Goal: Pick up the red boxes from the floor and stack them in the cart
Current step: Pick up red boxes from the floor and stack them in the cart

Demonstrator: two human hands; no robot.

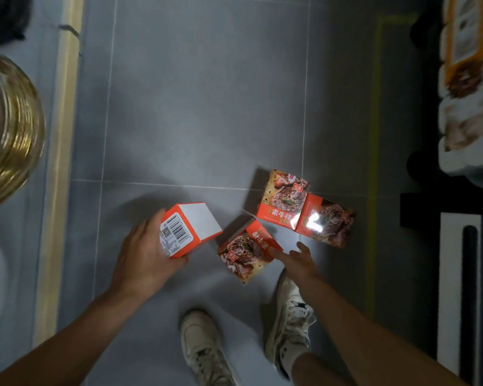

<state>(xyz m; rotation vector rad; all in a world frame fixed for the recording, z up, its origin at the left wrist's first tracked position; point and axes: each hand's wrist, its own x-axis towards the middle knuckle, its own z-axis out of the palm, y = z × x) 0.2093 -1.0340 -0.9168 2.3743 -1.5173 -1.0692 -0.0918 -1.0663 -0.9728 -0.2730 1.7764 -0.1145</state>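
Observation:
Three red boxes with a meat picture lie on the grey tiled floor, and a fourth is in my grasp. My left hand point(144, 254) grips a red box point(188, 228) by its barcode end, its white face turned up. My right hand point(297, 259) reaches down with straight fingers that touch the near box point(244, 250). Two more lie just beyond it: one box point(283, 200) upright in the picture, and another box point(325, 220) to its right with a glare spot. The cart is the dark frame point(418, 210) at the right.
Stacked white food packs point(469, 87) sit in the cart at the upper right. A gold round object point(14, 129) stands at the left past a pale floor strip point(57, 174). My two white shoes point(204, 346) stand below the boxes. A yellow-green tape line point(375, 135) marks the floor.

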